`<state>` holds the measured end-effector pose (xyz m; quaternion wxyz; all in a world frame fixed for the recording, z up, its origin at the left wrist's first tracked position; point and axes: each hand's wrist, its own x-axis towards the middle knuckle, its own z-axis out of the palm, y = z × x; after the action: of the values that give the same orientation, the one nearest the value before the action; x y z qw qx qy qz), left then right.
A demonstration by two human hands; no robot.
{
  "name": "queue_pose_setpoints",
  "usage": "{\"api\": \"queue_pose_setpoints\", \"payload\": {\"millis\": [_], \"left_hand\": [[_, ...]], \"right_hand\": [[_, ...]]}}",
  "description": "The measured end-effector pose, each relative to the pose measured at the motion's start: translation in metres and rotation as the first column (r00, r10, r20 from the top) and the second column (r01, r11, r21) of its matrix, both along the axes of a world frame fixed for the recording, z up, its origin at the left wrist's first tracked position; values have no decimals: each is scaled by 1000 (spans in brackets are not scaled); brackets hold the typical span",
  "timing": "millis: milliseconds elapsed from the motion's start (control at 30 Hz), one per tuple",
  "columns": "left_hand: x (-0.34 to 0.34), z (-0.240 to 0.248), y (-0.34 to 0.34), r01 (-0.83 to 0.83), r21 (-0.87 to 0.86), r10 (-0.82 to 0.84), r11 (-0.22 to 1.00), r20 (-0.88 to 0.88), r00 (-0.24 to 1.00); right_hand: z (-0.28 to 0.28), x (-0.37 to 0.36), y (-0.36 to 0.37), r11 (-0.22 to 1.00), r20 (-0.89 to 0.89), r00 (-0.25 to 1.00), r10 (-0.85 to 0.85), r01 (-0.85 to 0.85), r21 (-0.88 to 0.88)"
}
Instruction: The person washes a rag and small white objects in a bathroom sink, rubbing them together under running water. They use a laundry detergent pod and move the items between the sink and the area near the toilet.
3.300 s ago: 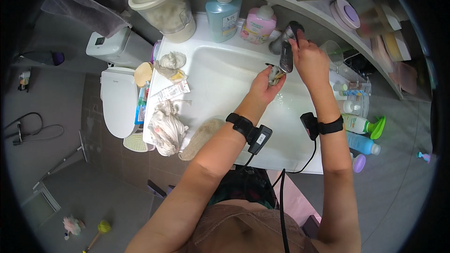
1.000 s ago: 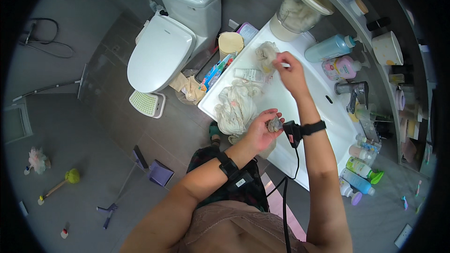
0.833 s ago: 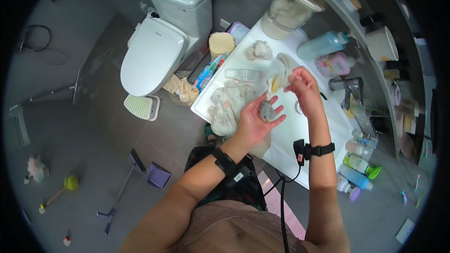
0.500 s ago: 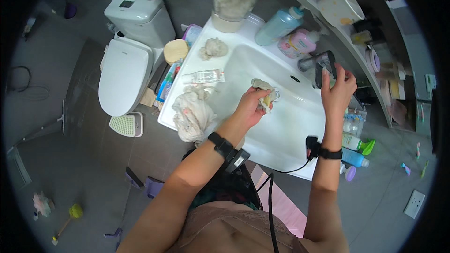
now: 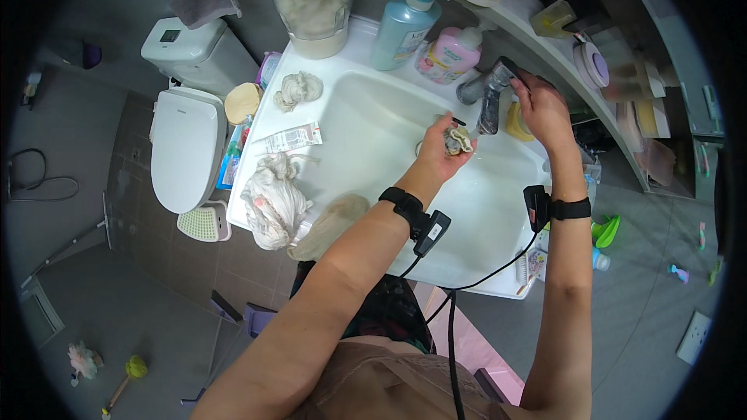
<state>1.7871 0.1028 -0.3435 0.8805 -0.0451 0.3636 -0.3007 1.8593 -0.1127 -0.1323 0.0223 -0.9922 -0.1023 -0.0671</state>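
One small wadded cloth [image 5: 457,140] is sitting in the curled left hand [image 5: 442,155] just beside the tap [image 5: 490,101], while the right hand [image 5: 545,111] is reaching over the tap, its grip hidden. Wetting seems under way, unfinished, with another wad [image 5: 299,91] lying on the far left of the basin [image 5: 482,225]; the left hand is now holding nearer the tap than half a second ago.

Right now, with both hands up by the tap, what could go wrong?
Maybe a few small things. The small crumpled cloth rests in the left hand, so it might slip into the sink. The right hand is at the tap, and a bump there could make water splash. The beige cloth lies at the sink's front edge, close to the left forearm, so it could get nudged off.
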Motion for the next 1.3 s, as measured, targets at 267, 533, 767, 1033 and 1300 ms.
{"api": "queue_pose_setpoints", "payload": {"millis": [267,533,767,1033,1300], "left_hand": [[30,-66,-34,-61,73,46,996,191,981],[7,-43,-48,135,106,-134,985,-21,991],[-41,-56,42,16,23,-15,1000,-24,1000],[-159,-79,197,32,49,-31,998,-21,999],[-220,-62,389,170,4,-167,985,-168,972]], "right_hand": [[6,26,20,996,10,998,70,-70,62],[-4,-5,8,995,-21,996,-91,92,48],[-17,-36,109,993,16,993,-114,113,39],[19,-92,235,980,-30,980,-197,195,-42],[46,-140,583,914,-135,916,378,-347,208]]}}
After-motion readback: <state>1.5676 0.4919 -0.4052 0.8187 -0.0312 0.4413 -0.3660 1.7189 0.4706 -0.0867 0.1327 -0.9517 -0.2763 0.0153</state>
